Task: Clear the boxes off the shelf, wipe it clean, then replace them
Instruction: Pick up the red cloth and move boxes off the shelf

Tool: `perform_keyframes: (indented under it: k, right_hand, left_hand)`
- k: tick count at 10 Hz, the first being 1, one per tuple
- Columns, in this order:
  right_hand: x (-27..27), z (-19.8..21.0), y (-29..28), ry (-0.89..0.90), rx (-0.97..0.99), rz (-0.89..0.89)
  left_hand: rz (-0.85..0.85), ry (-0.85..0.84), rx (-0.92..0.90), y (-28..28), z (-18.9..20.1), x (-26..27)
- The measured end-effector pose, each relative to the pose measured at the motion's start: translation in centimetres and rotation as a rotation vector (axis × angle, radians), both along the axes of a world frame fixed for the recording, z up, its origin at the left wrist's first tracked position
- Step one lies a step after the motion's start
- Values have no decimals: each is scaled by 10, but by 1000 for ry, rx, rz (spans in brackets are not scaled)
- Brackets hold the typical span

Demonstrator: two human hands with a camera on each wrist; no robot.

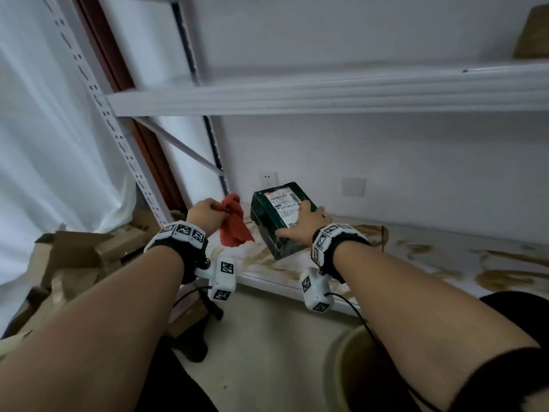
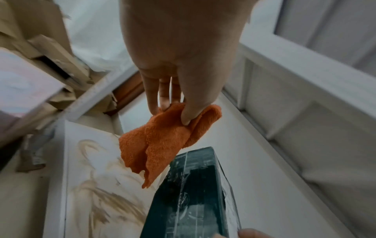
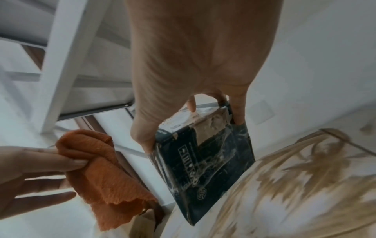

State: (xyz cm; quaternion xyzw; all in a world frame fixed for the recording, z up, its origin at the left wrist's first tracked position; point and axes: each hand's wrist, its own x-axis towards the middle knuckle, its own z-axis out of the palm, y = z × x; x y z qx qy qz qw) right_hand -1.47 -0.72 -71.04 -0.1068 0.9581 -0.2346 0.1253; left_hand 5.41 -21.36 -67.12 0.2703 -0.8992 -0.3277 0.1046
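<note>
— Both forearms fill the near edge of the head view, each with a marker-covered band at the wrist. What is the right hand (image 1: 300, 227) doing?

— Its fingers (image 3: 238, 109) and thumb are clamped on a dark green box (image 1: 279, 218), thumb on one side, fingers over the far edge. A white printed label sits on the box's upper face.

— Where is the box?

— At the left end of the lower shelf (image 1: 430, 263), tilted. Whether its lower corner touches the shelf or is just above it, I cannot tell.

— And the left hand (image 1: 205, 211)?

— Its thumb and fingers (image 2: 152, 96) pinch an orange-red cloth (image 1: 234, 226), which hangs down crumpled just beside the box, to its left.

— What does the shelf look like?

— White, streaked with brown smears across much of its top. Another white shelf (image 1: 326, 93) runs above it, with a brown cardboard box (image 1: 534, 34) at its far right.

— Anything on the floor?

— Torn brown cardboard (image 1: 77, 263) is piled to the left, against a white curtain (image 1: 44, 144).
</note>
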Motion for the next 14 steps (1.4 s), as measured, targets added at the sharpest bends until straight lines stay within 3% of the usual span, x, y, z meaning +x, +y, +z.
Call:
perform_keyframes:
  k: [2,4,6,8,9,10,11,14]
  right_hand:
    - [6,-10,-75,-6,46,139]
    - [6,-23,-151,-14,53,251]
    - [21,-37,-221,-65,69,381]
    - [34,-47,-270,-58,134,450]
    - [42,-47,-290,-51,186,481]
    - [49,-46,-305,-41,254,523]
    - [56,-47,-316,-26,294,550]
    - [72,-45,-326,8,249,612]
  left_hand:
    - [267,76,254,-92,-25,24]
    - [539,174,467,-207,-100,29]
    - [851,241,440,-198,-67,73]
    - [973,147,423,-218,-63,101]
    - [1010,282,527,-231,-66,107]
    - [965,339,629,-256,-85,110]
    - [910,407,740,-315,-148,101]
    - [1097,416,579,-260,-82,110]
